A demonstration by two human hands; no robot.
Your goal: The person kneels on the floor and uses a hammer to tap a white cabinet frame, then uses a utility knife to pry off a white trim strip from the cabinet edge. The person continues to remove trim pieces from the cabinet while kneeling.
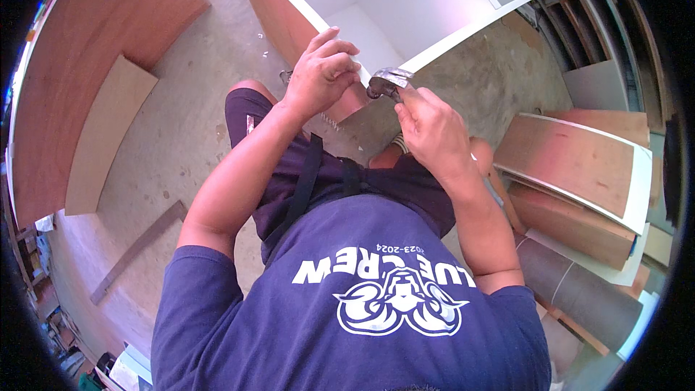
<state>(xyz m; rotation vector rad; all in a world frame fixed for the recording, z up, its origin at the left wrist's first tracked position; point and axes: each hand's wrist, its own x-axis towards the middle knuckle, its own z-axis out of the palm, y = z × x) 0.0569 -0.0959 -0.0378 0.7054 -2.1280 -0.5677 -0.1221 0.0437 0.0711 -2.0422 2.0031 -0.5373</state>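
Observation:
My right hand (439,134) is wrapped round the wooden handle of a claw hammer (391,81). The metal head is at the near corner of a box-shaped cabinet (289,23), white inside with brown wood outside and white-edged panels. Close to the left of the hammer head, my left hand (323,72) is at the cabinet's front edge. Its thumb and a finger come together there while other fingers are raised. Whatever they pinch, if anything, is too small to make out. Between my bent legs, the cabinet's near corner points toward me.
Brown wood panels (101,51) lean at the left, with a narrower tan board (108,134) against them. A flat strip (137,253) lies on the concrete floor (177,112). On the right are stacked boards (572,159) and a dark roll (579,286); a rack (601,29) holds sheets.

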